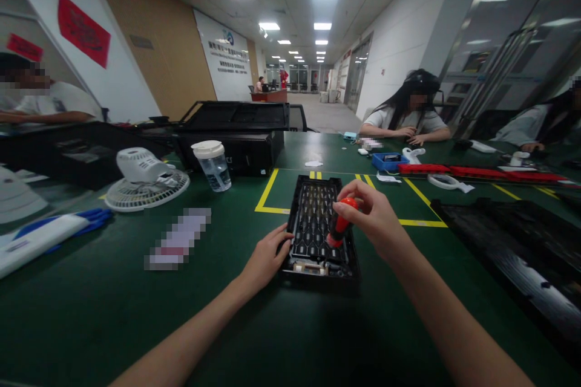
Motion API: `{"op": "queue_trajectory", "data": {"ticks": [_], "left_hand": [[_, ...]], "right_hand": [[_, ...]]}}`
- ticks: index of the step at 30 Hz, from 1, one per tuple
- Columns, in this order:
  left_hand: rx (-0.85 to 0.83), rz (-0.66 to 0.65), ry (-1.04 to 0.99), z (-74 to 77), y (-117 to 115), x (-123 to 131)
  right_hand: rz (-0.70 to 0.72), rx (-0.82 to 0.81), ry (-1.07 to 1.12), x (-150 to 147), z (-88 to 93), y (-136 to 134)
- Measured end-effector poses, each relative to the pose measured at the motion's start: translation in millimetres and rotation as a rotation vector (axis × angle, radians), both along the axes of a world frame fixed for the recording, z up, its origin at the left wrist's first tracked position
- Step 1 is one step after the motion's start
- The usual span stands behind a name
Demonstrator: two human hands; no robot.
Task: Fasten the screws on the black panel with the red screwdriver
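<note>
On the green table in front of me lies a black rectangular case [312, 217], its face covered in a honeycomb-like grid. My left hand [265, 259] grips its left edge, fingers curled at the rim. Between the thumb and fingers of my right hand [372, 214] is a red-and-black screwdriver [342, 227], held by the top of its handle. It leans over the case's right half with its lower end down at the grid; the tip cannot be made out. A pale strip-like part [311, 269] sits at the case's near end.
Left of the case are a lidded cup [213, 166], a white fan [145, 181] and blue gloves [68, 227]. Behind stands a large black box [231, 151]. A blue tray [389, 161] and dark panels [508, 254] lie right. Other people sit around the table.
</note>
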State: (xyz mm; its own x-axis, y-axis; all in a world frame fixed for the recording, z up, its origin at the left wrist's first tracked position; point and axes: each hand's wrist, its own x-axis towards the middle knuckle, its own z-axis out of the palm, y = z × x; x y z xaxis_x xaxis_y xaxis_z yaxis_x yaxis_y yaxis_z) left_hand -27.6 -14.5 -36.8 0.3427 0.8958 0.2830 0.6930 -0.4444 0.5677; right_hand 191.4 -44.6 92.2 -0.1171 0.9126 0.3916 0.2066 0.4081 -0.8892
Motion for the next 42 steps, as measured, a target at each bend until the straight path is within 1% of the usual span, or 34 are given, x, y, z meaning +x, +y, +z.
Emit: {"op": "queue_trajectory", "data": {"ticks": [4,6,12,14,16,21,28,35,42], "left_hand": [[-0.003,-0.001,-0.003,1.9,-0.9,0.4],[0.001,0.0,-0.003,3.1,-1.4,0.9],[0.006,0.01,0.005,3.2,-1.6,1.4],[0.009,0.009,0.008,1.9,-1.1,1.0],[0.012,0.007,0.006,0.7,-0.6,0.6],[0.024,-0.009,-0.019,-0.3,-0.1,0.3],[0.02,-0.006,-0.008,2.2,-0.7,0.4],[0.024,0.004,0.005,1.0,-0.9,0.1],[0.018,0.004,0.008,0.4,-0.8,-0.7]], "right_hand": [[0.131,0.025,-0.043,3.4,-3.9,4.9],[0.209,0.013,-0.015,4.0,-6.6,6.8],[0.49,-0.144,0.331,-0.9,-12.1,8.0],[0.545,-0.196,0.39,-2.2,-13.2,7.4],[0.559,-0.211,0.415,-2.6,-15.1,7.4],[0.568,-0.186,0.47,-2.8,-20.2,9.1],[0.689,-0.271,0.452,-7.3,-16.9,4.8],[0.718,-0.271,0.487,-5.8,-18.6,7.2],[0.716,-0.278,0.496,-4.1,-21.8,10.7]]}}
